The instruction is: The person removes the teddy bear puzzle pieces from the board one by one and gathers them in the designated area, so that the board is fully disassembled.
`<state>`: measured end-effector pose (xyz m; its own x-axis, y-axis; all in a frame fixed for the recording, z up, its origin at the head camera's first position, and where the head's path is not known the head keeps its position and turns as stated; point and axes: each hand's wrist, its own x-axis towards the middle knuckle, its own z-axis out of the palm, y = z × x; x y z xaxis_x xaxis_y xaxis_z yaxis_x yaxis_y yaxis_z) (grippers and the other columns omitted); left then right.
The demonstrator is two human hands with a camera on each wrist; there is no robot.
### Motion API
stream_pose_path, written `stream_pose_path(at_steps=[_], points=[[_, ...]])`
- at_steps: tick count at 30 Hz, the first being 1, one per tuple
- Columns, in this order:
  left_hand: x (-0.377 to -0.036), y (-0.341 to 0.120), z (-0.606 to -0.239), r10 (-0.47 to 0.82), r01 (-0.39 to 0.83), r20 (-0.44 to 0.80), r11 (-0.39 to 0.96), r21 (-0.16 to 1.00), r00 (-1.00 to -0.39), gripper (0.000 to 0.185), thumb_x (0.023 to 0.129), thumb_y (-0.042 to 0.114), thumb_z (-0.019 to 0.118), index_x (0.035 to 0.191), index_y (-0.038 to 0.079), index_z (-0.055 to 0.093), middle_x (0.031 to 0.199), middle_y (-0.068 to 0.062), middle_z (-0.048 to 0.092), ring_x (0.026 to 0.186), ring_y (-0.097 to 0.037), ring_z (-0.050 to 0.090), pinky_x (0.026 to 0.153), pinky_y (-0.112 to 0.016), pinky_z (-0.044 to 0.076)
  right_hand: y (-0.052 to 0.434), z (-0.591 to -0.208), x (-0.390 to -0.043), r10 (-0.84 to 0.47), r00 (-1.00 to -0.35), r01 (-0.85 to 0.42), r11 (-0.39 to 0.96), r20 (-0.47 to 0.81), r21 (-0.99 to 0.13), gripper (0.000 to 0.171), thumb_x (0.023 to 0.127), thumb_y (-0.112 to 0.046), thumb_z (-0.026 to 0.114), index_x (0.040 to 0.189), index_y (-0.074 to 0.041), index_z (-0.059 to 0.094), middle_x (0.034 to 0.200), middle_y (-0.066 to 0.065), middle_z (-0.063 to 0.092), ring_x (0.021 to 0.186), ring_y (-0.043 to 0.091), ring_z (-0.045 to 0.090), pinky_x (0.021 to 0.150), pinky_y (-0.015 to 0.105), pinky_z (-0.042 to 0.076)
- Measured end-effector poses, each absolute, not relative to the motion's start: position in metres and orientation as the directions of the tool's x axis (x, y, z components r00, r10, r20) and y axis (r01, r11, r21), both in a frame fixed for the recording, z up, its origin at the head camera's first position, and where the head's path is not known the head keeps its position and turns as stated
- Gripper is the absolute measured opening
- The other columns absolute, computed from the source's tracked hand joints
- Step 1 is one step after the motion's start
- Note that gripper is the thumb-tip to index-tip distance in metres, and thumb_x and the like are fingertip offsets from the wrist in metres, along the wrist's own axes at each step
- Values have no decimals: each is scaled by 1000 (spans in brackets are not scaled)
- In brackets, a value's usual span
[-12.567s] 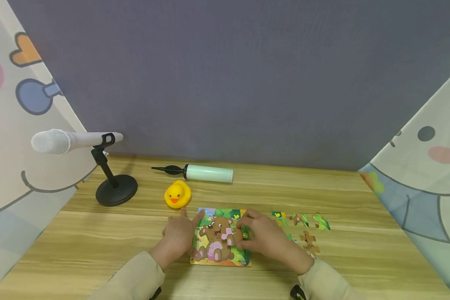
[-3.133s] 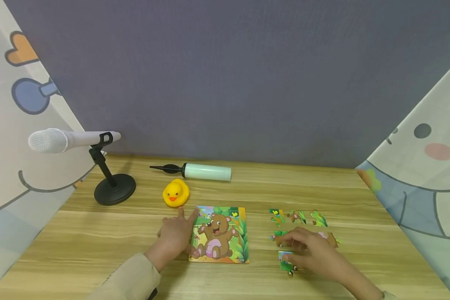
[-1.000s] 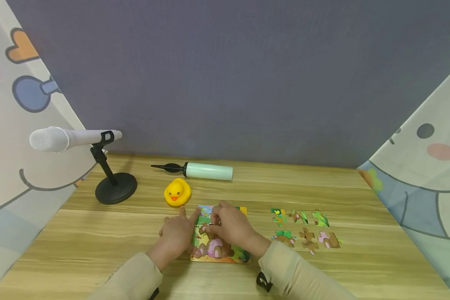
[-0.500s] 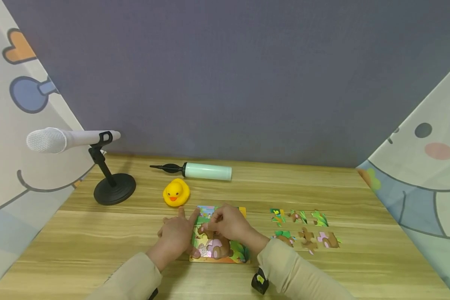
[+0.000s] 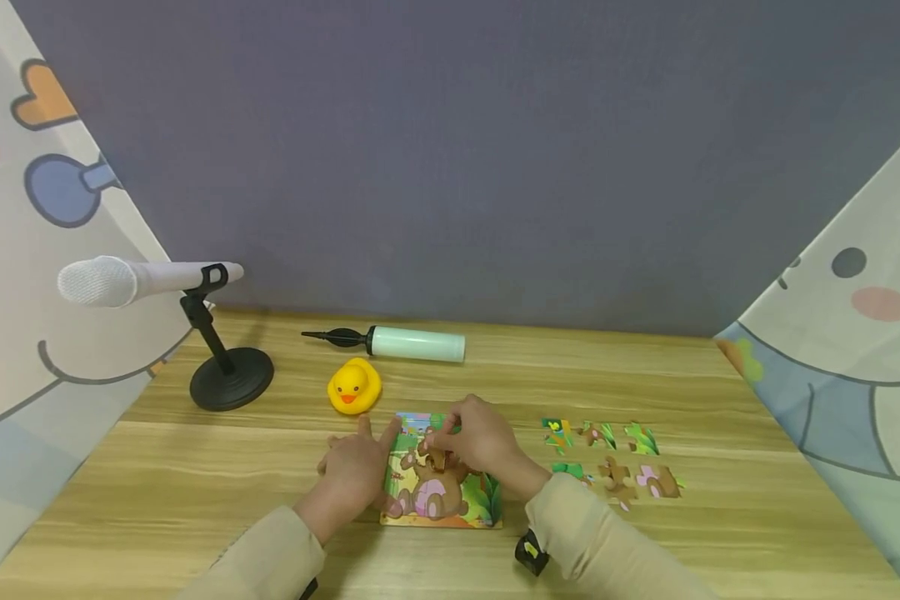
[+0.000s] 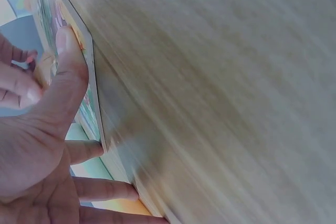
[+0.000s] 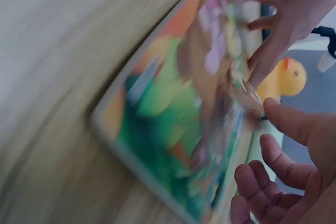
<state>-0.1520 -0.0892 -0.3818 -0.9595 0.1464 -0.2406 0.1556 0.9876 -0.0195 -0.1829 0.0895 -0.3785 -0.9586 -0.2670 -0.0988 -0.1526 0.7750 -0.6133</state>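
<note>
My left hand (image 5: 356, 467) lies flat with straight fingers against the left edge of the puzzle board (image 5: 465, 508), pinning it to the table (image 5: 195, 492). My right hand (image 5: 480, 437) pinches a brown puzzle piece (image 5: 437, 457) between thumb and fingertips, just over the bear's head near the middle of the board.

To do this well, I judge I should tilt the piece gently so its tabs clear the neighbours — no yanking — and press down with the left so the board neither slides nor lifts. A light pinch should do; too hard and the thin card may bend.

The head view shows the whole layout: loose pieces (image 5: 615, 457) in two rows to the right, a yellow duck (image 5: 354, 387) just behind the board. It cannot show the contact at the rim. The left wrist view does — my thumb (image 6: 68, 72) lies along the board's edge, with fingers under or beside it. The right wrist view is blurred, though the duck (image 7: 286, 80) shows beyond the board (image 7: 152, 129).
</note>
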Motion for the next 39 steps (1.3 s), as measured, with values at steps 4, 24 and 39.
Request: stream_pose_path(at_steps=[4, 24, 39], points=[[-153, -89, -382, 143, 149, -248, 989, -2, -958, 122, 51, 55, 93, 156, 18, 42, 149, -31, 46, 111, -62, 59, 63, -57, 61, 100, -383, -185, -332, -941, -251, 817, -67, -519, 29, 85, -33, 85, 90, -10, 69, 95, 4, 58, 72, 16, 52, 60, 30, 48], [-154, -90, -385, 149, 149, -225, 989, 20, -963, 121, 51, 53, 96, 155, 17, 44, 148, -32, 47, 109, -63, 59, 63, -61, 60, 115, -394, -181, -542, -839, -525, 787, 41, -324, 39, 80, -33, 88, 112, -13, 79, 94, -2, 56, 77, 9, 50, 63, 24, 45], [-155, -89, -385, 144, 143, -235, 989, 24, -961, 122, 51, 52, 95, 155, 17, 43, 149, -32, 45, 110, -63, 58, 62, -60, 60, 125, -393, -181, -587, -806, -568, 734, 74, -372, 42, 82, -30, 87, 119, -14, 75, 107, 0, 60, 82, 13, 57, 70, 28, 52]])
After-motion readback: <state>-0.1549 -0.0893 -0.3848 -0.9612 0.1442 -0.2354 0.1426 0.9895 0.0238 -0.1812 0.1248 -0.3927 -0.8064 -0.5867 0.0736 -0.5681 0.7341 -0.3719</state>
